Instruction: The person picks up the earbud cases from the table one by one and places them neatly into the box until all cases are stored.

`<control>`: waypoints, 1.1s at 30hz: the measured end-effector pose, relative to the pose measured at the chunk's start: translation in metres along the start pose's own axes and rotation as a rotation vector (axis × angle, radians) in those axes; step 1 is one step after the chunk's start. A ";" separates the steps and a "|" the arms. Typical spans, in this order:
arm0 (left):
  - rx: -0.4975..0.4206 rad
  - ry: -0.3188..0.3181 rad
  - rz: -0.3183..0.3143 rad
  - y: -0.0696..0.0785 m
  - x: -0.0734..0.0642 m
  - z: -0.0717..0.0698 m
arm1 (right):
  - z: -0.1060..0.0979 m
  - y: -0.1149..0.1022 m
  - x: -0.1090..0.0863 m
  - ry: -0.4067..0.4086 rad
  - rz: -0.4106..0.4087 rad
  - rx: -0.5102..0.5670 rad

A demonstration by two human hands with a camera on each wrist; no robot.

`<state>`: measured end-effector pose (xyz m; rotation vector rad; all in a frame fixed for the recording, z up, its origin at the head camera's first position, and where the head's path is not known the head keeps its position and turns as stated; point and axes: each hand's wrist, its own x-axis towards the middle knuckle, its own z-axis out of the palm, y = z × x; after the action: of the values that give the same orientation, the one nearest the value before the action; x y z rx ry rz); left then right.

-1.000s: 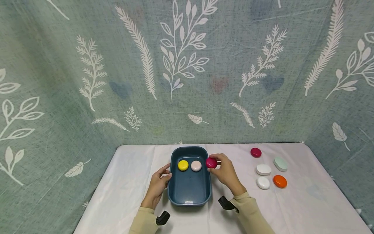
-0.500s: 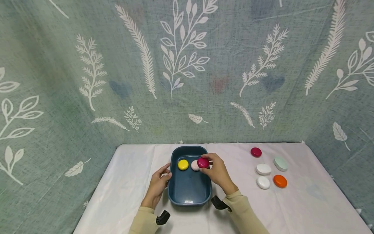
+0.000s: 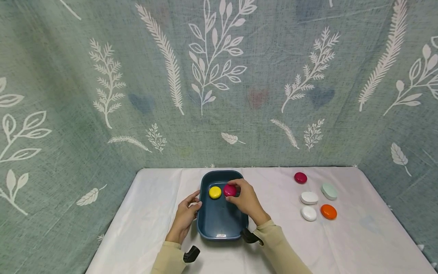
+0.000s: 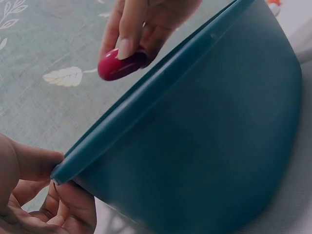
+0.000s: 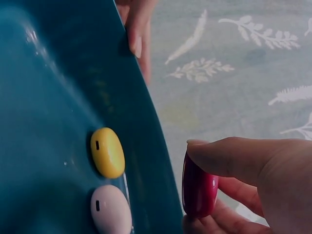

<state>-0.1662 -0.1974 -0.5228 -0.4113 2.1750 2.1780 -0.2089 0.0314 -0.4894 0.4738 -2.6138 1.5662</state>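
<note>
My right hand (image 3: 249, 201) pinches a glossy crimson disc (image 3: 229, 190), pebble-shaped with rounded edges, between thumb and fingers. In the left wrist view the crimson disc (image 4: 116, 68) is raised above the rim of a dark blue rectangular tub (image 3: 221, 224). My left hand (image 3: 185, 217) grips the tub's left rim, thumb on top and fingers underneath. On the tub floor lies a yellow disc (image 3: 215, 192). Beside it a pale pink disc (image 5: 111, 210) shows in the right wrist view; from the head view the crimson one covers it. Both have a small dark slot.
Right of the tub, on the white cloth (image 3: 273, 182), lie another crimson disc (image 3: 300, 177), a mint oval (image 3: 329, 191), a white oval (image 3: 309, 197), a white disc (image 3: 308, 213) and an orange disc (image 3: 329, 212). A green leaf-patterned curtain (image 3: 219, 95) encloses the back and sides.
My right hand has carried the crimson disc leftward, from the tub's right rim to over the pink disc. My left hand stays at the rim.
</note>
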 end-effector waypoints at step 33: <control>-0.041 -0.019 0.025 -0.004 0.003 -0.001 | 0.038 0.004 0.018 -0.094 -0.014 0.039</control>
<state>-0.1679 -0.1985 -0.5273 -0.3662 2.1410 2.2331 -0.2229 -0.0035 -0.5079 0.5811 -2.6458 1.6318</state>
